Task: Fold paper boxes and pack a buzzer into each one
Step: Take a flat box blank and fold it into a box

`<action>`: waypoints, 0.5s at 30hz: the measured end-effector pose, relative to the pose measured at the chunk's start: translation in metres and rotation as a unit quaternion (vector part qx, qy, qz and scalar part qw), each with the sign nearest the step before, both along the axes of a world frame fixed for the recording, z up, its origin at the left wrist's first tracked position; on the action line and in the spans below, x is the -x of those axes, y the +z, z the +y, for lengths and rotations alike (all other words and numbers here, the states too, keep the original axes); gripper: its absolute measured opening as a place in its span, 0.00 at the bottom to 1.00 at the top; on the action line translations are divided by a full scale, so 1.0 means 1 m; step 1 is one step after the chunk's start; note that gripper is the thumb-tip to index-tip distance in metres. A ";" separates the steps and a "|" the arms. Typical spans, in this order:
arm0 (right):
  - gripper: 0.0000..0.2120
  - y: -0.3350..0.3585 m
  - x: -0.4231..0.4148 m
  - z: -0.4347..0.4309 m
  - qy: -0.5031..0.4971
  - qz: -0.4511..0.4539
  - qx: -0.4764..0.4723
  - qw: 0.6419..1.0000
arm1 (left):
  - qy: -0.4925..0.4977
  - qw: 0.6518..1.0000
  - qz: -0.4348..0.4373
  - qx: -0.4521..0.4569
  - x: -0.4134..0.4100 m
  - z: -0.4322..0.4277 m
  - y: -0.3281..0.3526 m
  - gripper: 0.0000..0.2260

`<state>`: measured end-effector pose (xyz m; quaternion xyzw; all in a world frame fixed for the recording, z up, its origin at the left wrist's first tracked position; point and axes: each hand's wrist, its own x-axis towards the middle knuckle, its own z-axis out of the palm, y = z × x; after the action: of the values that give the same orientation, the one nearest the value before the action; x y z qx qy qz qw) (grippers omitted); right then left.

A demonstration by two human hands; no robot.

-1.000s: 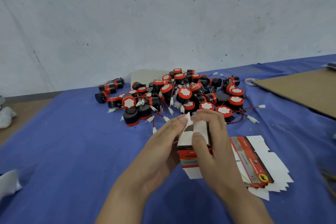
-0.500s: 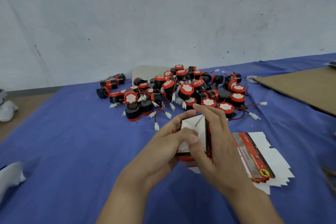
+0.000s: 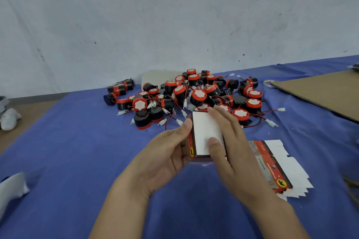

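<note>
**Head view: one box mid-fold, none packed**

Bench (image 3: pixel 68 151), blue-covered. Buzzer pile (image 3: pixel 194 95) at far middle, all loose. Stack of flat boxes (image 3: pixel 272 169), nearer and right of the pile, unfolded. Paper box (image 3: pixel 204 134), just in front of the pile, clasped between left hand (image 3: pixel 169 153) and right hand (image 3: pixel 231 145), right thumb pressing its white flap; apparently no buzzer in it yet.

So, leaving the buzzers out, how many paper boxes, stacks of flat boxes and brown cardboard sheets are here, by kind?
Folded red-and-white paper box, held by the left hand and the right hand: 1
Stack of flat unfolded red-and-white paper boxes, sheets in it not countable: 1
Brown cardboard sheet: 1
Total: 3
</note>
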<state>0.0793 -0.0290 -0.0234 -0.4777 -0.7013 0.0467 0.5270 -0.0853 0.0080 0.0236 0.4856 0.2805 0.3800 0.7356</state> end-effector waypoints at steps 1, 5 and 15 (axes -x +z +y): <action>0.23 -0.004 -0.004 0.002 -0.010 -0.022 0.029 0.999 | 0.030 0.998 0.042 -0.044 0.001 0.003 -0.001 0.17; 0.25 -0.016 -0.010 0.012 -0.058 -0.008 0.081 0.995 | 0.163 0.761 0.507 -0.372 -0.008 0.005 -0.018 0.06; 0.22 -0.024 -0.009 0.024 -0.045 0.144 0.210 0.966 | 0.095 0.572 0.598 -0.554 -0.042 -0.011 -0.042 0.08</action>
<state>0.0883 -0.0049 -0.0478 -0.5970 -0.5704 0.2375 0.5117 -0.0432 -0.0026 -0.0186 0.8857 0.4357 0.1518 -0.0522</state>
